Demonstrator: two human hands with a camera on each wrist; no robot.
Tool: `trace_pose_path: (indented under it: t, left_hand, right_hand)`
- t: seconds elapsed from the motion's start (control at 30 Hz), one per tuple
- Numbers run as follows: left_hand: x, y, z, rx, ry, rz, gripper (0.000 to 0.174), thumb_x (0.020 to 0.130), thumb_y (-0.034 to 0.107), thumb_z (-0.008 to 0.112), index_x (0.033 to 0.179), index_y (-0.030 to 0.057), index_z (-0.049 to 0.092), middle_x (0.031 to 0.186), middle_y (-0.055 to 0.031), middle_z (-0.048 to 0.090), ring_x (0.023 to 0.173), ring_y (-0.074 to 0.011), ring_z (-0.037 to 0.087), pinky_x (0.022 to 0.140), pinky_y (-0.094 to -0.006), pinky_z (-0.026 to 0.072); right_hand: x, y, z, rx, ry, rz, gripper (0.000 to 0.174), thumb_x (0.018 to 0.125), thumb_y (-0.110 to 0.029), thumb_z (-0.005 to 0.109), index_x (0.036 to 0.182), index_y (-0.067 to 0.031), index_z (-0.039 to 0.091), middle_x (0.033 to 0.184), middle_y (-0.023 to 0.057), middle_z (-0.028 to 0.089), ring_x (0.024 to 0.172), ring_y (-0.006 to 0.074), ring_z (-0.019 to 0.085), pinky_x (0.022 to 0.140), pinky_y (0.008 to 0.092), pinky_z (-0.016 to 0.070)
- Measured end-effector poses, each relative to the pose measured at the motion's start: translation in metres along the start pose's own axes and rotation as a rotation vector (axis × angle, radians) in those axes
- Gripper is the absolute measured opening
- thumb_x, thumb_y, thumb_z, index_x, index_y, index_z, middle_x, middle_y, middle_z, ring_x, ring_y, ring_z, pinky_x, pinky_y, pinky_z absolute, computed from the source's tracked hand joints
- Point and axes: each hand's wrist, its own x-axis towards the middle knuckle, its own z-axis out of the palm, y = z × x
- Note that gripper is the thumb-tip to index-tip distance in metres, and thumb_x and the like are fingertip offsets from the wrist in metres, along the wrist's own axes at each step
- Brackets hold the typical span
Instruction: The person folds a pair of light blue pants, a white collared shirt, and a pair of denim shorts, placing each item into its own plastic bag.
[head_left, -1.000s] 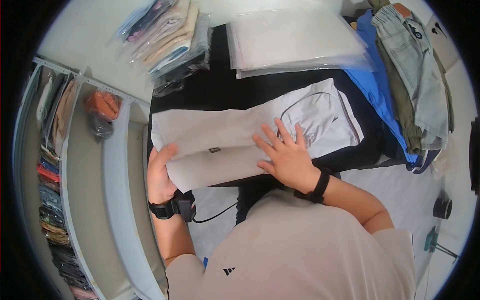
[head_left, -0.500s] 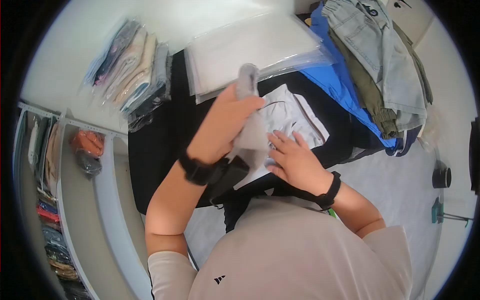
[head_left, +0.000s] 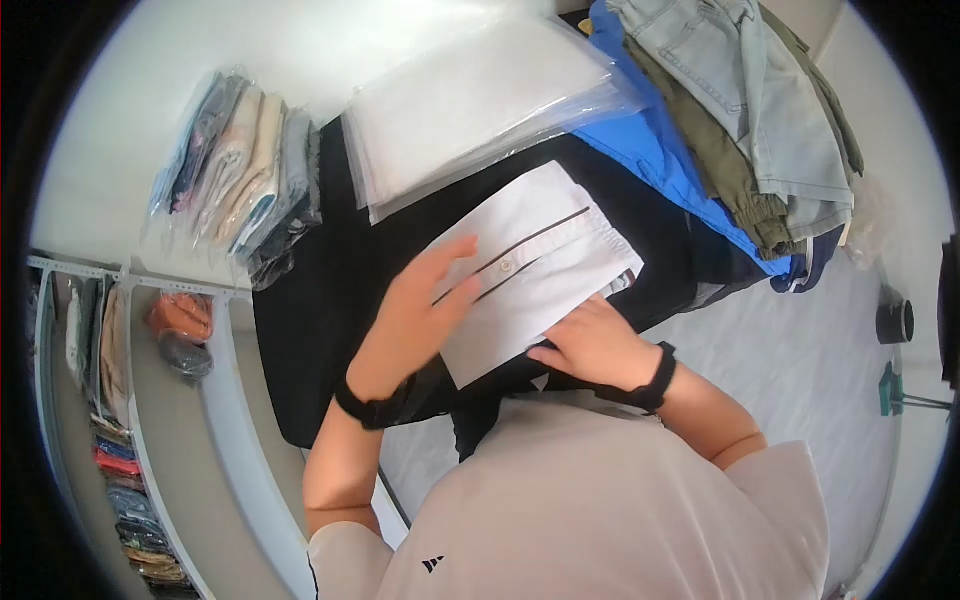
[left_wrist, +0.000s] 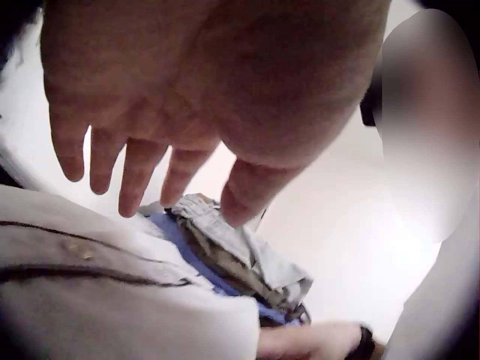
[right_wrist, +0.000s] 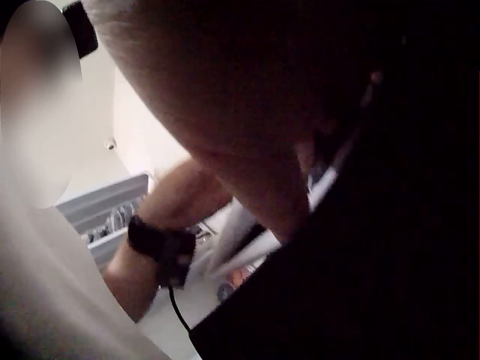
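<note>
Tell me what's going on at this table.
A person is working on a folded pale garment that lies on the black table cover. The left hand is spread open at the garment's left part. The right hand sits at its near edge, but its grip cannot be made out. A stack of clear bags lies beyond, with a pile of unbagged clothes to the right and bagged clothes to the left.

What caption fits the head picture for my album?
A folded white garment on black cloth, left grip spread above it, right grip at its near edge.
</note>
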Motion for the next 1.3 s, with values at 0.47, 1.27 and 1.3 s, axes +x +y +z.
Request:
trace_pose_path:
  t: [0.47,1.27,1.3]
  left_hand:
    - [-0.042,-0.048,0.038,0.691,-0.227,0.206,0.087,0.068,0.043,0.076,0.142,0.0205,0.035,0.149,-0.0245,0.01,0.134,-0.0512,0.014,0.104,-0.0626,0.0216]
    - [-0.037,-0.041,0.011,-0.87,0.093,-0.319,0.05,0.087,0.013,0.063,0.134,0.0061,0.046,0.104,-0.0062,0.06,0.091,-0.0101,0.058,0.078,-0.0239,0.0485]
    - [-0.034,-0.027,0.007,-0.961,0.129,-0.292,0.045,0.087,0.013,0.064,0.129,0.0049,0.052,0.104,-0.0047,0.061,0.09,-0.0087,0.058,0.076,-0.0225,0.0485]
  right_hand:
    - [0.077,0.03,-0.033,-0.442,-0.347,-0.13,0.06,0.089,-0.044,0.051,0.141,-0.0212,0.033,0.147,0.0142,0.026,0.136,0.0362,0.023,0.1,0.062,0.0282]
    - [0.023,-0.011,-0.025,-0.253,-0.132,0.114,0.08,0.069,-0.025,0.075,0.14,-0.0212,0.037,0.146,0.0127,0.031,0.135,0.0347,0.027,0.104,0.0578,0.0259]
    - [0.023,-0.008,-0.021,-0.192,-0.026,0.125,0.078,0.068,-0.018,0.074,0.139,-0.02,0.039,0.143,0.0124,0.036,0.133,0.0336,0.032,0.105,0.0543,0.0271]
